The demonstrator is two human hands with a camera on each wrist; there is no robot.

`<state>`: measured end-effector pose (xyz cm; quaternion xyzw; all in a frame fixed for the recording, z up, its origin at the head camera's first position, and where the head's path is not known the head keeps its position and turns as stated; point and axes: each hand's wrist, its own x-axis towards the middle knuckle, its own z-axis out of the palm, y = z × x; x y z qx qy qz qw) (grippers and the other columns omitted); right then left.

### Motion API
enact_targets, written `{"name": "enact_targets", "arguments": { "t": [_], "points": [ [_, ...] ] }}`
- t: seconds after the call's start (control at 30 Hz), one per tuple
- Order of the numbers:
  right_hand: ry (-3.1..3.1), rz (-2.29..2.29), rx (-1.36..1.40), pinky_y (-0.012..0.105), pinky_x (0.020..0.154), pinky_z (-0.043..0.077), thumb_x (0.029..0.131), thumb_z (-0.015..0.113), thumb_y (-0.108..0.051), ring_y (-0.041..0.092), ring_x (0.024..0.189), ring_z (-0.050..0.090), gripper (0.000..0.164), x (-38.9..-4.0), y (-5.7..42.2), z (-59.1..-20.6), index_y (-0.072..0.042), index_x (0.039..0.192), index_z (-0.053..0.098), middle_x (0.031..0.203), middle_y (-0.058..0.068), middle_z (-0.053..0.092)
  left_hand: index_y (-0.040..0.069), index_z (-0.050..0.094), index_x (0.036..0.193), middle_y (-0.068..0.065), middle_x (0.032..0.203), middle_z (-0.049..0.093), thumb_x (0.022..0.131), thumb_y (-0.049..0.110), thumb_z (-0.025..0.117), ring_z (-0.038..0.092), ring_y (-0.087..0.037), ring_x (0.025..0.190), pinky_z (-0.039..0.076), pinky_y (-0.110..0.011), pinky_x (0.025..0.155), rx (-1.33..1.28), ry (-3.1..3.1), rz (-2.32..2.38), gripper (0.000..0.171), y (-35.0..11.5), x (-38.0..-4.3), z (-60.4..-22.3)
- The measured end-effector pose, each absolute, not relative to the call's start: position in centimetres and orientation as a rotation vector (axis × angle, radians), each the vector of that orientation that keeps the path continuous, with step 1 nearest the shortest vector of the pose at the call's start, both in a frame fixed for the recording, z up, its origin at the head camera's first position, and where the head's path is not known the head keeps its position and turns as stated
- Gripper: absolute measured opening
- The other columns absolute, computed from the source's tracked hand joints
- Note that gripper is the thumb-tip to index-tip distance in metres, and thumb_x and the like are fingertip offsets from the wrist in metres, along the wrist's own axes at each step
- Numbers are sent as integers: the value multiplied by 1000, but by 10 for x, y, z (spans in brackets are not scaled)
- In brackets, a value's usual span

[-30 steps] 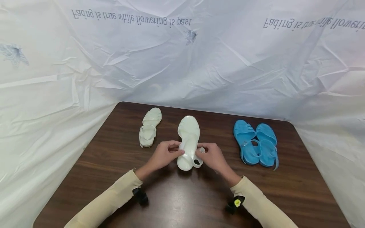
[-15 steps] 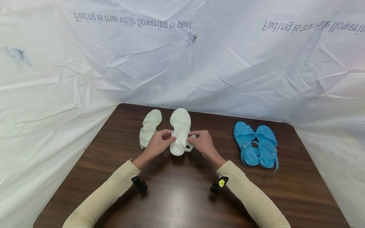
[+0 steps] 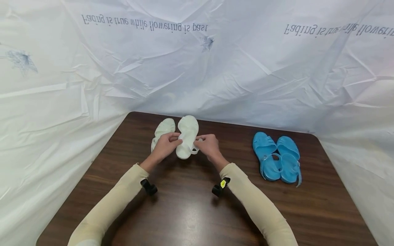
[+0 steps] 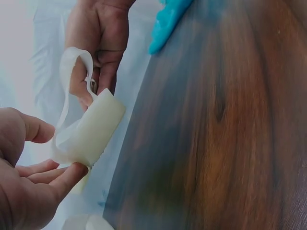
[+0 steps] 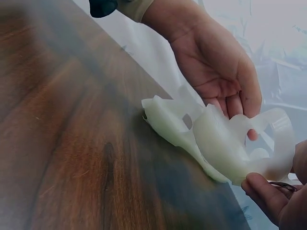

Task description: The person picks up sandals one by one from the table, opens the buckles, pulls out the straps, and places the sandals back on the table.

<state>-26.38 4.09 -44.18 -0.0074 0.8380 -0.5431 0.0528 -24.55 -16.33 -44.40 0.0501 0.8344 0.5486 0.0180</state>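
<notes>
A white jelly sandal (image 3: 188, 131), toe pointing away from me, is held between both hands near the back of the table. My left hand (image 3: 164, 147) pinches its left edge, thumb on top. On the opposite edge, by the loose ankle strap, my right hand (image 3: 209, 147) grips with thumb and fingers. The left wrist view shows the heel (image 4: 100, 129) tilted above the table. Just left lies the matching white sandal (image 3: 165, 126), partly hidden behind my left hand; it also appears beyond the held one in the right wrist view (image 5: 168, 120).
Two blue sandals (image 3: 267, 155) lie side by side at the right of the dark wooden table (image 3: 191, 205). White printed sheeting (image 3: 215, 75) hangs behind the table and along its sides. A small black wrist device (image 3: 149, 187) sits at the left cuff.
Both hands have carried the white sandal left and away from me, bringing it close beside its mate. The blue sandals and the other white sandal have stayed put.
</notes>
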Motion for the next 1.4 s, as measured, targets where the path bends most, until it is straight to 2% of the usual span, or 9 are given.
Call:
{"name": "enact_targets", "arguments": {
  "t": [0.27, 0.43, 0.53, 0.7, 0.93, 1.13, 1.27, 1.33, 1.4],
  "points": [
    [2550, -1631, 12, 29, 52, 33, 84, 66, -10, 13, 51, 33, 21, -276, 32, -451, -5, 97, 82, 74, 6, 74, 1, 64, 132, -19, 130, 67, 100, 18, 63, 64, -32, 121, 53, -46, 99, 150, 2732, 1739, 36, -180, -247, -443],
    [2558, -1589, 35, 28, 53, 35, 86, 67, -10, 13, 54, 38, 21, -278, 29, -456, -5, 101, 81, 92, 9, 77, 3, 67, 127, -18, 127, 68, 99, 15, 64, 65, -33, 116, 53, -48, 96, 116, 2894, 1767, 31, -198, -247, -445],
    [2562, -1579, 42, 27, 56, 39, 86, 69, -9, 13, 59, 45, 20, -278, 27, -460, -5, 101, 81, 107, 9, 77, 4, 64, 133, -18, 134, 64, 99, 16, 64, 61, -38, 121, 50, -52, 96, 71, 2936, 1722, 36, -210, -246, -449],
    [2555, -1569, 53, 27, 53, 38, 87, 69, -9, 13, 55, 42, 14, -279, 24, -468, -2, 87, 80, 113, 9, 76, 4, 54, 144, -21, 148, 53, 100, 19, 63, 49, -43, 136, 43, -58, 105, 36, 2911, 1630, 48, -227, -246, -458],
    [2531, -1602, 73, 27, 56, 42, 87, 69, -9, 13, 58, 49, 19, -280, 23, -477, -5, 101, 82, 115, 11, 75, -3, 48, 147, -27, 147, 51, 99, 21, 62, 49, -42, 136, 41, -57, 109, -45, 2906, 1483, 55, -239, -248, -471],
    [2543, -1625, 58, 28, 55, 41, 86, 69, -10, 12, 54, 48, 13, -281, 24, -480, -8, 84, 82, 109, 11, 76, -1, 47, 148, -26, 151, 48, 101, 28, 59, 45, -42, 139, 40, -58, 110, -93, 2870, 1382, 56, -245, -248, -477],
    [2545, -1632, 50, 28, 53, 35, 84, 67, -10, 12, 49, 35, 29, -282, 24, -481, -12, 55, 64, 82, 1, 70, 0, 51, 147, -25, 151, 48, 102, 35, 57, 47, -43, 136, 41, -59, 108, -111, 2853, 1349, 57, -245, -250, -479],
    [2544, -1624, 46, 28, 53, 33, 84, 66, -10, 13, 50, 30, 35, -283, 24, -481, -14, 52, 52, 68, -1, 58, 0, 52, 145, -25, 149, 50, 102, 39, 56, 50, -43, 133, 43, -59, 106, -136, 2844, 1337, 59, -244, -251, -480],
    [2511, -1648, 42, 26, 53, 39, 84, 66, -12, 9, 50, 38, 32, -283, 23, -481, -11, 54, 54, 66, -2, 55, -1, 52, 145, -25, 148, 51, 102, 41, 55, 52, -43, 131, 44, -58, 104, -150, 2839, 1320, 60, -244, -251, -480]
  ]
}}
